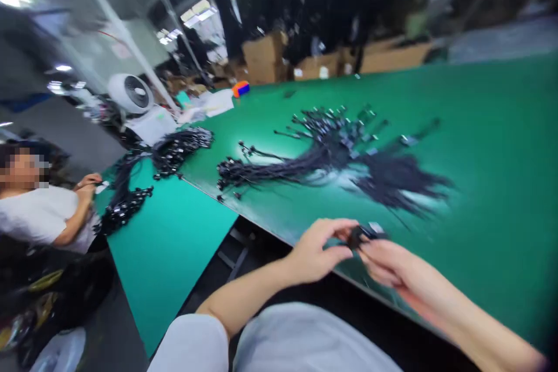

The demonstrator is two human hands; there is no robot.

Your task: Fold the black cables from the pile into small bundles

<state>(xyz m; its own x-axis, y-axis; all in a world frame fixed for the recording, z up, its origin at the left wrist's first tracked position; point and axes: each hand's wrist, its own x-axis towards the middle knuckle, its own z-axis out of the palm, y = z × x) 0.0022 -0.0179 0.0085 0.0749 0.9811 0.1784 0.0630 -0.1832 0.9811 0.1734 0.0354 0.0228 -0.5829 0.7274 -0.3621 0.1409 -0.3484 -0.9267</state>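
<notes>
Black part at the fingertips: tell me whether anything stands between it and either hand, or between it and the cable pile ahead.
Nothing visible does: the left hand and right hand are both at the black part, and only green tabletop shows between it and the black cables.

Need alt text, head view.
Left hand and right hand hold a small black part near a green table's edge. Beyond lie heaped dark cables; a co-worker is at far left beside other cables.
</notes>
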